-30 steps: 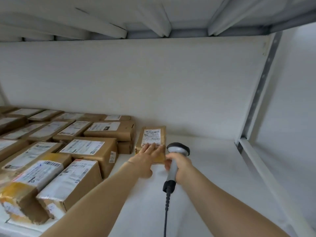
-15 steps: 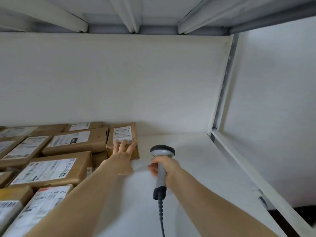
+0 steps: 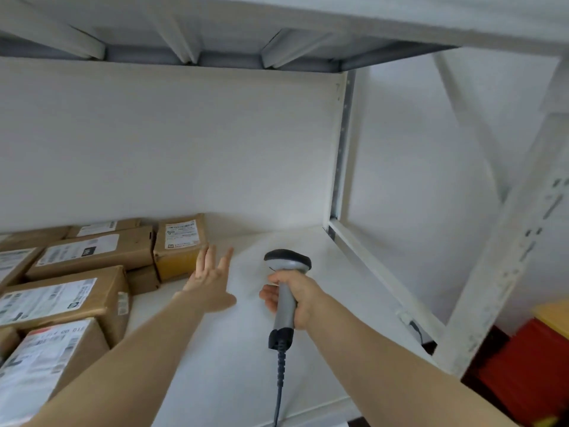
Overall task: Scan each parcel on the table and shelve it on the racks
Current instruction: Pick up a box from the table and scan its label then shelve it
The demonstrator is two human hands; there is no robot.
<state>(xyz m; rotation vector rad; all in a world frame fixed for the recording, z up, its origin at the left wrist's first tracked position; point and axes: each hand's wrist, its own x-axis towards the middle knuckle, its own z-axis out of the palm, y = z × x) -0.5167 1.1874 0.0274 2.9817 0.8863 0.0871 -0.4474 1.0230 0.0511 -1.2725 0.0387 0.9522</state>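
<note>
A small brown parcel (image 3: 180,246) with a white label lies at the back of the white rack shelf (image 3: 246,349), beside the other shelved boxes. My left hand (image 3: 212,277) hovers just right of it with fingers spread, apart from the parcel and holding nothing. My right hand (image 3: 292,298) grips the handle of a grey barcode scanner (image 3: 286,263), whose dark head points toward the back wall; its coiled cable hangs down toward me.
Several labelled cardboard boxes (image 3: 77,297) fill the left half of the shelf. The rack's white upright (image 3: 505,257) and side rail (image 3: 378,269) bound the right. An upper shelf (image 3: 215,35) sits overhead. A red and yellow object (image 3: 529,362) lies low right.
My left hand has let go of the small parcel and drawn back to the right with fingers spread. The view has swung rightward; the scanner stays in my right hand.
</note>
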